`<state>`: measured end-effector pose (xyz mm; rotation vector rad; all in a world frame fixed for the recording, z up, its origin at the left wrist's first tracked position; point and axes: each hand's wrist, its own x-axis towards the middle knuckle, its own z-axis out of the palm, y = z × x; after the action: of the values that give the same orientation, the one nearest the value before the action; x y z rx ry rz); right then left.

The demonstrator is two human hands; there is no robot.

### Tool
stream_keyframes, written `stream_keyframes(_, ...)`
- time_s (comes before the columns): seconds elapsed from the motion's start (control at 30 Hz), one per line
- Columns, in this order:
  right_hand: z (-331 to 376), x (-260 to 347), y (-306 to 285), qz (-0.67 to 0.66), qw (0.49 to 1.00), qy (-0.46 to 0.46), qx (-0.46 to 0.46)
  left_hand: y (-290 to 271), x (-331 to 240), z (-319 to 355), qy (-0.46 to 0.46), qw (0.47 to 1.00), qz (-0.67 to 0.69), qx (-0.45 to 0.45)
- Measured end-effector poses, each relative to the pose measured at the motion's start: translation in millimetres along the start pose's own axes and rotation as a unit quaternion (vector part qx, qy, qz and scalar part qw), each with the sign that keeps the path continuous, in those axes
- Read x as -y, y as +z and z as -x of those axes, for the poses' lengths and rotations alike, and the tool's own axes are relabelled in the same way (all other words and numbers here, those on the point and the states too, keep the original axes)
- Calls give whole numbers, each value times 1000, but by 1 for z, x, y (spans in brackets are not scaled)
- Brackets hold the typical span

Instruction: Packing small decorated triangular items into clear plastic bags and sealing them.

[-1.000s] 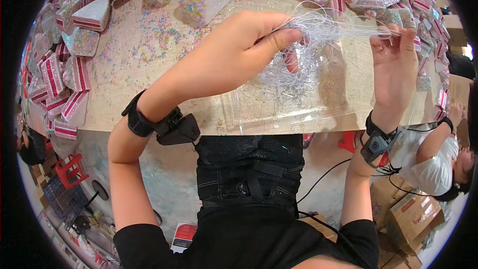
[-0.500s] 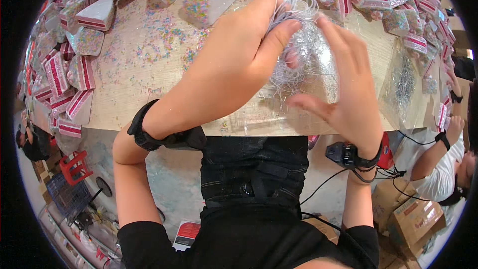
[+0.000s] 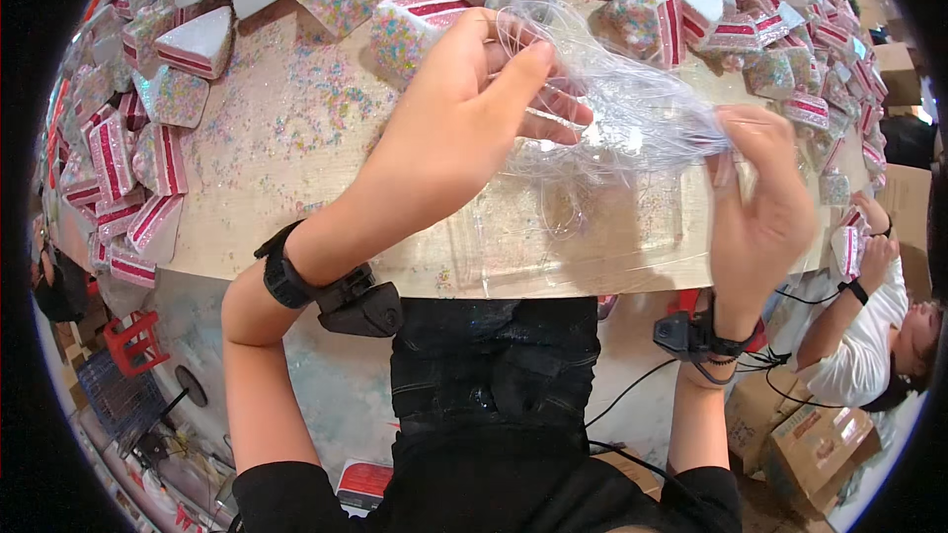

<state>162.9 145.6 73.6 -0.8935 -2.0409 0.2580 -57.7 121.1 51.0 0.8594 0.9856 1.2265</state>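
Observation:
A loose bundle of thin clear strings (image 3: 632,114) stretches between my two hands above the table. My right hand (image 3: 765,183) is closed on its gathered right end, where the strands come together tightly. My left hand (image 3: 459,104) is at the looser left end, its fingers spread apart among the fine loops. Some strands pass over and behind those fingers; exactly how they touch is hard to make out. Below the bundle, stray strings and a clear plastic sheet (image 3: 583,252) lie on the wooden tabletop (image 3: 415,247).
Toy cake slices (image 3: 197,42) with pink-and-white layers and sprinkles line the table's far side and both ends. Loose coloured sprinkles (image 3: 306,94) are scattered at left. A co-worker (image 3: 854,326) sits at right, near cardboard boxes (image 3: 820,444). A red stool (image 3: 131,343) stands on the floor at left.
My right hand has closed on one end of the strings and moved right, drawing the bundle out sideways. My left hand has opened from its grip on the clump and shifted slightly left.

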Motion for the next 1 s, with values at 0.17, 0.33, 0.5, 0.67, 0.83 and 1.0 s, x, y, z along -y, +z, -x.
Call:
stream_keyframes(0.17, -25, 24, -36, 166, 986, 20, 25, 0, 10, 0, 54, 987, -149, -3)
stream_keyframes(0.33, -53, 26, -71, 252, 955, -135, 81, 3, 8, -2, 291, 861, -412, -61)
stream_keyframes(0.5, -99, -3, -120, 63, 979, -126, 150, 1, 6, 2, 277, 868, -407, -71)
stream_keyframes(0.67, -131, 15, -80, 247, 807, -534, 43, 1, 10, 3, 267, 875, -402, -42)
stream_keyframes(0.83, -98, 51, -83, 342, 873, -301, 174, -7, 11, 7, 260, 872, -413, -35)
stream_keyframes(1.0, -90, 36, -106, 234, 941, -170, 176, 3, 0, 8, 199, 907, -370, -2)
